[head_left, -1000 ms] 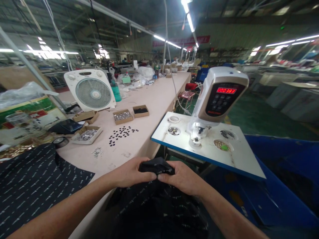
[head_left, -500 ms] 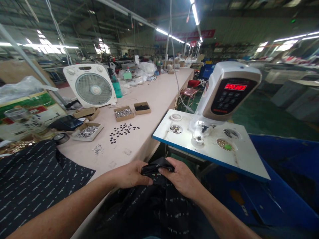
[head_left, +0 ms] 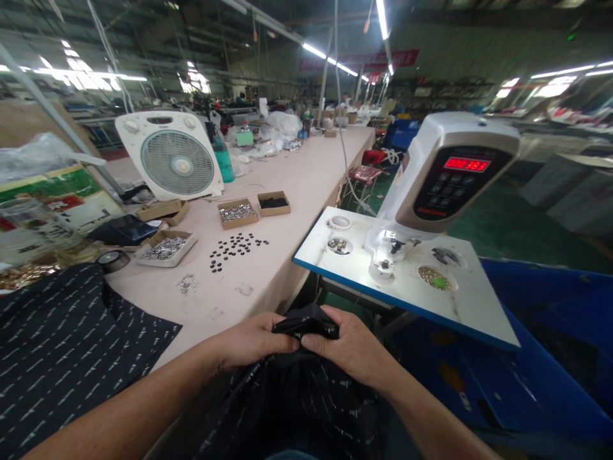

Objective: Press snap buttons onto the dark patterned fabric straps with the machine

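Black printed fabric (head_left: 306,383) hangs in front of me, its upper edge bunched between both hands. My left hand (head_left: 253,338) pinches the left part of that edge, thumb on top. On the right part, my right hand (head_left: 349,342) is closed with its thumb pressed on the cloth. The two thumb tips nearly meet. Beyond the hands stands a snap-fastening machine (head_left: 440,185) with a lit red display, over a white board (head_left: 330,268) with round cups of small parts set into it. More of the black printed fabric (head_left: 71,338) lies at the left on the table.
On the long table (head_left: 282,255) are black snap pieces (head_left: 234,249), small boxes of metal parts (head_left: 237,214), a box of black parts (head_left: 272,203), a tray (head_left: 167,248) and a white fan (head_left: 177,156). Blue material (head_left: 550,358) lies below the board at the right.
The fabric edge has been folded and gathered further between my hands, covering most of the print there. My thumbs have come closer together. The camera view has shifted slightly.
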`<control>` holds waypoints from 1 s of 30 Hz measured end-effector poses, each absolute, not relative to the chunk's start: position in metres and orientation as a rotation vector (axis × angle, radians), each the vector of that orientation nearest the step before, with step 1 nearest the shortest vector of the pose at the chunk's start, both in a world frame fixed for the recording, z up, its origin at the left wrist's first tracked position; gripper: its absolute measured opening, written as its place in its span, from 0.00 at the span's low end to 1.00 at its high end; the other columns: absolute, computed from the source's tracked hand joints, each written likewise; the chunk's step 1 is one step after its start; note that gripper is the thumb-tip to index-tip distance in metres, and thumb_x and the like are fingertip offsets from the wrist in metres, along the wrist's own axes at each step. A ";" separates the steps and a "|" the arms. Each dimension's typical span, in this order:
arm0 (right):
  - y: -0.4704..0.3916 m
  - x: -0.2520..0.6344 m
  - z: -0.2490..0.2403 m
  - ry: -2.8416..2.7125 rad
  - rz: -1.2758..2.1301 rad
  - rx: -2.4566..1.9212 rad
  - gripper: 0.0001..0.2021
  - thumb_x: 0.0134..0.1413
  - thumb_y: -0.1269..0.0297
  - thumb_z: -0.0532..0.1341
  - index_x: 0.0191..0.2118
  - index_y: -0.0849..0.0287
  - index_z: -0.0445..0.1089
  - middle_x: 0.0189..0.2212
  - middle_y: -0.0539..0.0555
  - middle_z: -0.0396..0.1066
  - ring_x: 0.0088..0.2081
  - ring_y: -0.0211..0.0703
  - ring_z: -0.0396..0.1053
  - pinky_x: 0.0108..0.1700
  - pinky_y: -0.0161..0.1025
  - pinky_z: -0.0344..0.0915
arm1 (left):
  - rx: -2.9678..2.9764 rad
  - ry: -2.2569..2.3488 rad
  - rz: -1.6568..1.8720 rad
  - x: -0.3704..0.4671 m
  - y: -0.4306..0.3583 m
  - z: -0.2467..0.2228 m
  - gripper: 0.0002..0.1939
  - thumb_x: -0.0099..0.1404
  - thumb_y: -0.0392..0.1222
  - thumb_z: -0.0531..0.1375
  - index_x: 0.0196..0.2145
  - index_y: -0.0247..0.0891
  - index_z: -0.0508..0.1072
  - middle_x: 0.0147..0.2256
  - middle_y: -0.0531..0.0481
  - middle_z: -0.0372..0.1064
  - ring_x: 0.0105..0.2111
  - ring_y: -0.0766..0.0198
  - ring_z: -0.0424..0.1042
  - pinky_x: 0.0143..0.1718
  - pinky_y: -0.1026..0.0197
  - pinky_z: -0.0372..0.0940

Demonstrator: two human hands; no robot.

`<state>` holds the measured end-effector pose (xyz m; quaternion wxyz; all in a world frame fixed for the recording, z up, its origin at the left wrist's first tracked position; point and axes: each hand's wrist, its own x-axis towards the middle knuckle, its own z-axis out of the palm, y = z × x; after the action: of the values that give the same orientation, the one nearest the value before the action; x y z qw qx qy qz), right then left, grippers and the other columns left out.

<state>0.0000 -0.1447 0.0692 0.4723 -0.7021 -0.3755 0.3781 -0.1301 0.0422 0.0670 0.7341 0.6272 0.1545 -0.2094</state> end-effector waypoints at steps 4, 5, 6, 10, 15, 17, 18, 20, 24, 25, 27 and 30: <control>-0.146 -0.001 0.077 -0.966 1.020 -1.688 0.15 0.49 0.67 0.68 0.45 0.59 0.73 0.37 0.48 0.74 0.38 0.40 0.69 0.39 0.33 0.62 | 1.362 0.335 -0.401 -0.129 0.042 0.067 0.15 0.60 0.47 0.66 0.36 0.31 0.74 0.31 0.51 0.69 0.31 0.67 0.64 0.36 0.64 0.57; -0.146 -0.001 0.078 -0.982 1.016 -1.694 0.15 0.49 0.69 0.67 0.45 0.59 0.73 0.37 0.48 0.74 0.37 0.40 0.69 0.39 0.33 0.62 | 1.350 0.336 -0.386 -0.129 0.042 0.066 0.16 0.60 0.48 0.66 0.37 0.31 0.74 0.33 0.49 0.71 0.32 0.66 0.66 0.38 0.64 0.59; -0.146 -0.002 0.079 -0.998 1.005 -1.703 0.14 0.49 0.71 0.66 0.45 0.58 0.73 0.37 0.48 0.74 0.36 0.39 0.69 0.39 0.33 0.62 | 1.339 0.338 -0.372 -0.129 0.042 0.066 0.16 0.61 0.49 0.66 0.38 0.31 0.75 0.34 0.49 0.72 0.33 0.65 0.67 0.39 0.63 0.59; -0.146 -0.002 0.083 -1.027 0.950 -1.736 0.12 0.50 0.72 0.64 0.43 0.58 0.73 0.36 0.47 0.74 0.35 0.38 0.68 0.39 0.32 0.62 | 1.269 0.340 -0.384 -0.130 0.043 0.064 0.19 0.61 0.52 0.67 0.40 0.32 0.76 0.36 0.47 0.75 0.34 0.64 0.69 0.40 0.63 0.62; -0.149 0.001 0.082 -1.047 1.025 -1.715 0.11 0.50 0.70 0.65 0.41 0.60 0.71 0.34 0.47 0.72 0.35 0.37 0.67 0.36 0.31 0.61 | 1.217 0.335 -0.473 -0.134 0.046 0.061 0.23 0.57 0.52 0.70 0.43 0.31 0.78 0.37 0.44 0.76 0.34 0.63 0.72 0.41 0.62 0.65; -0.150 0.002 0.082 -1.039 1.047 -1.705 0.11 0.50 0.70 0.65 0.41 0.59 0.71 0.34 0.47 0.72 0.35 0.37 0.66 0.36 0.31 0.61 | 1.194 0.338 -0.502 -0.135 0.047 0.061 0.23 0.56 0.51 0.71 0.44 0.31 0.78 0.38 0.43 0.77 0.34 0.63 0.73 0.41 0.62 0.66; -0.150 0.002 0.082 -1.035 1.055 -1.700 0.11 0.50 0.70 0.66 0.41 0.59 0.71 0.34 0.47 0.71 0.35 0.37 0.66 0.36 0.31 0.61 | 1.182 0.337 -0.518 -0.136 0.048 0.061 0.24 0.56 0.50 0.72 0.44 0.31 0.78 0.38 0.43 0.77 0.34 0.63 0.73 0.41 0.62 0.67; -0.150 0.002 0.082 -1.028 1.066 -1.697 0.11 0.50 0.69 0.66 0.41 0.59 0.71 0.34 0.46 0.71 0.35 0.37 0.66 0.36 0.31 0.61 | 1.153 0.330 -0.537 -0.137 0.048 0.061 0.23 0.54 0.48 0.73 0.44 0.31 0.79 0.38 0.43 0.77 0.34 0.63 0.74 0.41 0.62 0.68; -0.149 0.003 0.081 -1.015 1.087 -1.668 0.12 0.50 0.69 0.67 0.42 0.59 0.72 0.35 0.46 0.72 0.35 0.37 0.66 0.36 0.31 0.61 | 1.113 0.369 -0.517 -0.137 0.047 0.061 0.20 0.49 0.43 0.74 0.38 0.31 0.80 0.34 0.46 0.77 0.31 0.66 0.72 0.38 0.65 0.67; -0.148 0.004 0.080 -1.010 1.089 -1.660 0.12 0.49 0.69 0.67 0.43 0.59 0.72 0.35 0.47 0.72 0.36 0.38 0.66 0.37 0.32 0.61 | 1.105 0.391 -0.513 -0.136 0.047 0.061 0.20 0.48 0.42 0.75 0.37 0.31 0.79 0.33 0.47 0.76 0.29 0.67 0.72 0.36 0.66 0.67; -0.148 0.005 0.078 -0.999 1.083 -1.659 0.12 0.49 0.69 0.67 0.43 0.59 0.72 0.36 0.47 0.72 0.36 0.38 0.66 0.37 0.32 0.61 | 1.096 0.427 -0.518 -0.135 0.046 0.061 0.20 0.46 0.42 0.75 0.37 0.30 0.79 0.32 0.46 0.76 0.28 0.67 0.71 0.35 0.65 0.67; -0.149 0.006 0.076 -0.973 1.086 -1.667 0.12 0.49 0.69 0.67 0.42 0.60 0.72 0.35 0.48 0.72 0.36 0.38 0.66 0.36 0.32 0.61 | 1.100 0.446 -0.531 -0.134 0.045 0.061 0.21 0.44 0.42 0.74 0.36 0.30 0.79 0.32 0.46 0.76 0.29 0.66 0.71 0.35 0.65 0.66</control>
<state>0.0056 -0.1487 0.0757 0.4468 -0.6734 -0.3930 0.4386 -0.1339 0.0452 0.0607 0.7960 0.5123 0.2074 -0.2470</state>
